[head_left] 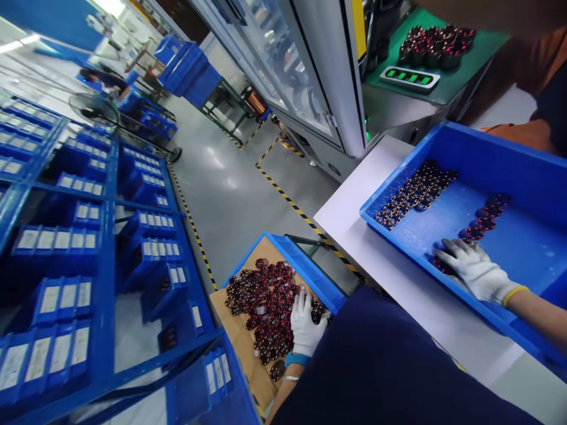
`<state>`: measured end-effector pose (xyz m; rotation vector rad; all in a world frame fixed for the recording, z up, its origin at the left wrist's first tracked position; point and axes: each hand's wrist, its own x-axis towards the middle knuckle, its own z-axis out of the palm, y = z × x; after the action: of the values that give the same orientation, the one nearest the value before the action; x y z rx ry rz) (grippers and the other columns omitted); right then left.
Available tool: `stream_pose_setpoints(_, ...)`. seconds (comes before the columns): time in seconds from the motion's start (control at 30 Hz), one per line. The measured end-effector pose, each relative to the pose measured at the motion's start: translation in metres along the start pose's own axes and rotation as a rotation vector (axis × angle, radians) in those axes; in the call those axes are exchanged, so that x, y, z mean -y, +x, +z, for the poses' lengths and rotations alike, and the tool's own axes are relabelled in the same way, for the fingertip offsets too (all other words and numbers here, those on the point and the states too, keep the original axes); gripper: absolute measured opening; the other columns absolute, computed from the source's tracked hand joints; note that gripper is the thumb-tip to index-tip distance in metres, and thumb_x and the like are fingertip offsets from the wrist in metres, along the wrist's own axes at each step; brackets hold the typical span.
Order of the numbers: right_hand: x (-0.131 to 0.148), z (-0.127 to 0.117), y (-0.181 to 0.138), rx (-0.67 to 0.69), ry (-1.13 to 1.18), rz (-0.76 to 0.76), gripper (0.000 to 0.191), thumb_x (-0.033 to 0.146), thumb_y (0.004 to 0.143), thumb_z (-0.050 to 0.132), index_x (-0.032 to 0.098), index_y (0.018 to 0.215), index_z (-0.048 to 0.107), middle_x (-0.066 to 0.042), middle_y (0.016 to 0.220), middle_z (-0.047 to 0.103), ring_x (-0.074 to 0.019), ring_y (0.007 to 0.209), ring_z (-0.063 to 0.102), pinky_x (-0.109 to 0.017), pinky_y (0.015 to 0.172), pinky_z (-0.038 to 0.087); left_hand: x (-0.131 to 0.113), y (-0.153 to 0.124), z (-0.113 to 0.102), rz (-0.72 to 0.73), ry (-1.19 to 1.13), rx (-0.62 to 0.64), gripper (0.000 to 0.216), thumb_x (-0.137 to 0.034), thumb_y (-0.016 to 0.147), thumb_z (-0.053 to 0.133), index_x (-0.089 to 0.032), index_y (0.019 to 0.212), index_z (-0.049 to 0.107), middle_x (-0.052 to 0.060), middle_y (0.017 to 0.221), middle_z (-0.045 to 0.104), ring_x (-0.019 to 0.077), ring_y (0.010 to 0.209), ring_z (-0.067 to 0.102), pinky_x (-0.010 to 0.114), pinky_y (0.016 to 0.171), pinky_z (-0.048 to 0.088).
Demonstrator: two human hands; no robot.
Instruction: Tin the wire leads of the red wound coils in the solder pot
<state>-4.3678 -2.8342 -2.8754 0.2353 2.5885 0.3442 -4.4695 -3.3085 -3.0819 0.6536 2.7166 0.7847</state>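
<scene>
Under your right hand [476,268] sits the large blue plastic tray [496,153] on the white bench [354,200]; your gloved palm lies flat on its floor, fingers spread wide, pressing on the near end of a curved row of small round copper-wound coils with red tape [485,215]. A second, denser patch of the same coils [414,192] lies further from that hand, toward the tray's far left corner, well apart from the row you touch.

Down by your left hand [305,321] a smaller blue bin lined with brown cardboard [239,336] holds a loose heap of coils [263,301]. That hand rests on the heap's near right edge with fingers curled around a few pieces; how many it grips you cannot tell from here.

Beyond both hands, a machine's green shelf [447,82] carries another cluster of the coils [436,44], and blue racking with labelled bins [80,248] stands to the left of your left hand.

The coils look light and rigid singly, but the fine winding is likely easy to scratch or snag, and they probably slide on smooth plastic. Take each by its outer rim, pinching across the ring rather than pressing on the wire face. In the heap they may tangle by their leads, so lift a few at a time. The knit gloves should give fair grip but dull your feel.
</scene>
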Motion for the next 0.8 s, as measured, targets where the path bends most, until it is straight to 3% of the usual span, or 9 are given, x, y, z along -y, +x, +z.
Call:
stream_pose_setpoints(0.23,-0.001,0.01,-0.004,-0.105,0.11,-0.006,0.055,0.049,0.088,0.044,0.025,0.135,0.06,-0.018,0.146,0.047,-0.0379,0.134,0.041,-0.056,0.115,0.025,0.0,-0.001,0.002,-0.031,0.008,0.015,0.069,-0.036,0.082,0.066,-0.014,0.143,0.041,0.017,0.155,0.042,0.036,0.144,0.037,0.049,0.117,0.037)
stream_pose_setpoints(0.4,-0.002,-0.015,0.001,-0.269,0.146,0.277,0.072,0.058,0.088,0.044,0.013,0.146,0.044,-0.023,0.151,0.035,-0.0358,0.137,0.038,-0.045,0.113,0.035,0.004,-0.002,0.006,-0.017,-0.027,-0.001,0.07,-0.036,0.08,0.067,-0.013,0.143,0.044,0.018,0.155,0.041,0.0367,0.145,0.037,0.051,0.116,0.038)
stream_pose_setpoints(0.57,-0.014,-0.053,0.076,-0.084,0.227,0.438,0.078,0.056,0.087,0.054,0.02,0.153,0.033,-0.016,0.158,0.026,-0.0332,0.131,0.042,-0.042,0.104,0.04,0.006,-0.002,0.007,-0.049,-0.061,0.005,0.073,-0.035,0.079,0.068,-0.016,0.145,0.044,0.016,0.157,0.04,0.036,0.146,0.034,0.053,0.116,0.037)
stream_pose_setpoints(0.67,-0.019,-0.068,0.131,-0.089,0.27,0.526,0.078,0.06,0.091,0.049,0.022,0.156,0.028,-0.017,0.159,0.02,-0.0331,0.131,0.04,-0.044,0.101,0.039,0.006,-0.002,0.007,-0.07,-0.064,0.03,0.072,-0.037,0.078,0.068,-0.016,0.144,0.047,0.016,0.157,0.04,0.0363,0.146,0.035,0.052,0.115,0.038)
stream_pose_setpoints(0.8,-0.02,-0.077,0.174,-0.072,0.314,0.642,0.074,0.065,0.09,0.049,0.02,0.148,0.041,-0.019,0.153,0.027,-0.0305,0.122,0.046,-0.041,0.093,0.039,0.005,-0.001,0.007,-0.08,-0.069,0.042,0.075,-0.036,0.075,0.069,-0.015,0.144,0.048,0.016,0.157,0.039,0.0375,0.145,0.035,0.053,0.116,0.036)
